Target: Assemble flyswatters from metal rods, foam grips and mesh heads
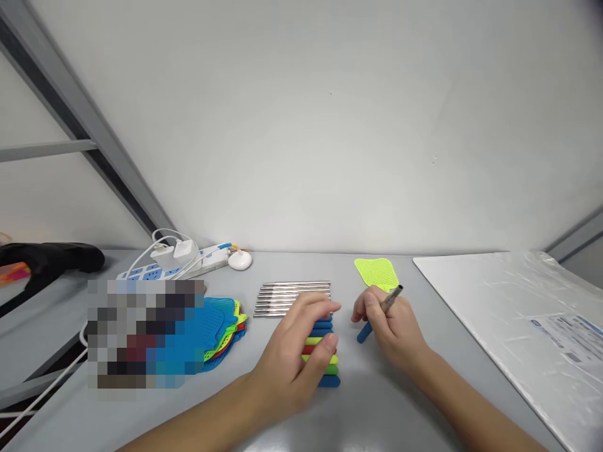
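My left hand (299,358) hovers over or rests on a row of coloured handles (331,370), its thumb and fingers apart; contact is hard to judge. Blue, green, yellow and red handles lie side by side, and their shiny metal rods (292,295) point left. Between the fingers of my right hand (391,326) is a blue-handled metal rod (392,299), tilted with the metal end up and the blue end low. Just beyond that hand lies a yellow-green mesh fly swatter head (377,273), its lower part hidden by the hand.
Mesh swatter heads (219,323) in several colours are piled at left, beside a pixelated patch. Behind them are a power strip (207,260) with chargers and cables, and a round white device (240,260). A plastic-wrapped white board (509,301) covers the right side.
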A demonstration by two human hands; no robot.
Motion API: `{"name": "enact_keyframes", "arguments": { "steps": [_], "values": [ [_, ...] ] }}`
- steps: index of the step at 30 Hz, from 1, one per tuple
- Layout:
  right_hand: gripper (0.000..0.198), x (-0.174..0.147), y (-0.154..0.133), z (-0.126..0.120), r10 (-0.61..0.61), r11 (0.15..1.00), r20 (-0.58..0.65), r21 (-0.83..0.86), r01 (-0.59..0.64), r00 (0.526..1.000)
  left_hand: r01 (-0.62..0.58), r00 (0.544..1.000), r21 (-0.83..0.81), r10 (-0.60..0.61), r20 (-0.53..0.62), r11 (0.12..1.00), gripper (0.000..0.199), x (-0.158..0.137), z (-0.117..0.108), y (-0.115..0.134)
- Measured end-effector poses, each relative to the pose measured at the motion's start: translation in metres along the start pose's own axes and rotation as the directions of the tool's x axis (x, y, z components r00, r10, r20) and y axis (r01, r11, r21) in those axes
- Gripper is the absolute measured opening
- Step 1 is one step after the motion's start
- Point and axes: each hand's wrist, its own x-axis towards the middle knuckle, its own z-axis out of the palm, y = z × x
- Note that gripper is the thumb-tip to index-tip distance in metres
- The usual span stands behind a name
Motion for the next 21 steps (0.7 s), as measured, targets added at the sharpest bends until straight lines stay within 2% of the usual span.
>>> {"name": "enact_keyframes", "arguments": {
  "steps": [3,5,6,9,11,13,14,18,21],
  "values": [
    [0.033,0.000,0.000,-0.001,-0.096,0.995,-0.018,-0.044,0.095,0.995,0.028,0.999,-0.016,-0.027,0.029,0.999,0.048,0.023,0.022,0.023],
    [0.027,-0.002,0.001,0.001,-0.135,0.990,-0.043,-0.042,0.133,0.990,0.014,0.999,-0.088,-0.011,0.037,0.996,0.030,0.040,0.037,0.036],
    [0.023,-0.003,0.001,0.002,-0.147,0.989,-0.060,-0.043,0.144,0.987,0.023,0.999,-0.144,-0.017,0.040,0.989,0.022,0.049,0.043,0.041],
    [0.011,-0.007,-0.003,0.004,-0.159,0.987,-0.103,-0.049,0.154,0.982,0.091,0.987,-0.428,-0.137,-0.078,0.899,0.035,0.070,0.045,0.052],
    [0.017,-0.010,-0.007,0.005,-0.134,0.991,-0.076,-0.025,0.132,0.988,0.053,0.937,-0.628,-0.255,-0.236,0.776,0.035,0.080,0.033,0.057],
    [0.019,-0.011,-0.012,0.006,-0.089,0.996,-0.041,0.011,0.090,0.995,-0.074,0.857,-0.732,-0.333,-0.394,0.677,0.033,0.087,0.016,0.060],
    [0.016,-0.011,-0.014,0.007,-0.071,0.997,-0.028,0.021,0.072,0.997,-0.111,0.818,-0.765,-0.379,-0.433,0.634,0.032,0.088,0.006,0.060],
    [0.022,-0.011,-0.021,0.010,-0.117,0.993,0.063,-0.021,0.119,0.991,-0.134,0.693,-0.842,-0.557,-0.457,0.523,0.029,0.082,-0.022,0.055],
    [0.030,-0.015,-0.027,0.014,-0.173,0.983,0.133,-0.035,0.179,0.976,-0.132,0.622,-0.871,-0.645,-0.444,0.473,0.028,0.068,-0.030,0.043]
  ]
}}
